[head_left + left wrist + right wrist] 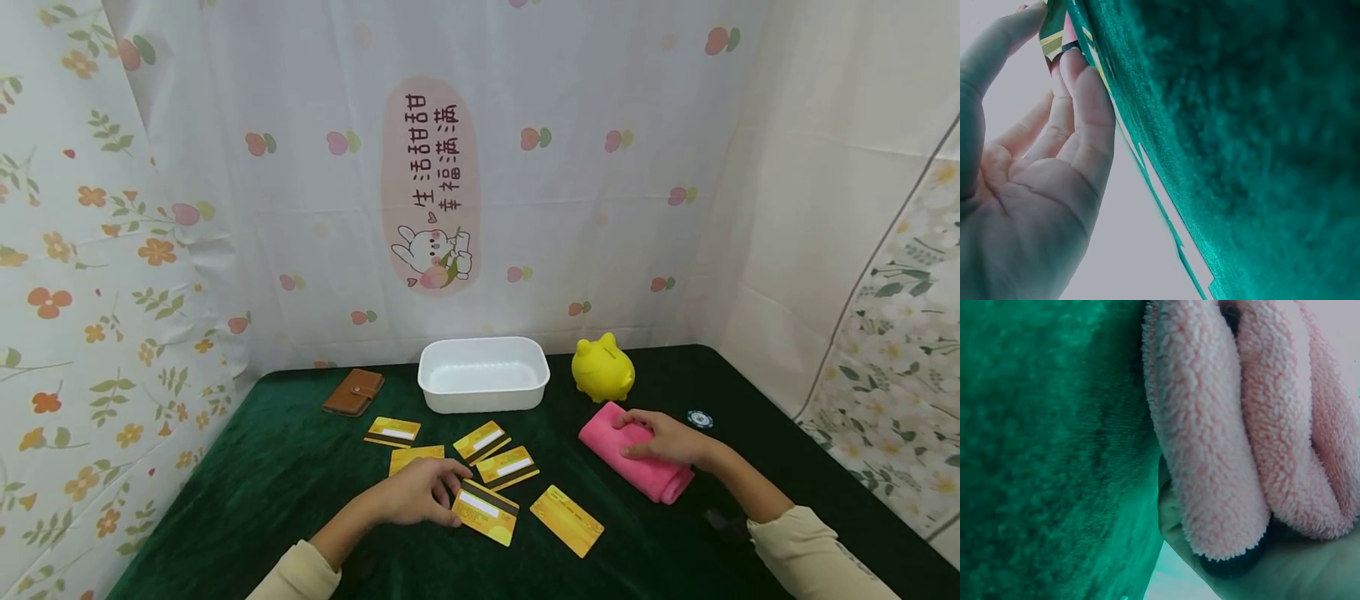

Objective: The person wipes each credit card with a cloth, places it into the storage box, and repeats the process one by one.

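My left hand (420,490) pinches the corner of a gold bank card (487,511) with a white strip and dark stripe, thumb in front and fingers behind. The left wrist view shows the thumb and fingertips meeting at a card (1052,44). To the right, my right hand (667,437) grips a rolled pink towel (633,450) from above, thumb on the near side and fingers across the top. In the right wrist view the fluffy towel (1216,425) hides most of the fingers. Around the left hand lie more gold cards, one (567,521) to its right.
A white plastic tub (483,400) stands at the back middle. Left of it lies a brown wallet (354,392); right of it stands a yellow piggy bank (603,368). A poker chip (700,419) lies beyond the right wrist. Green cloth (285,467) covers the table, with curtains around it.
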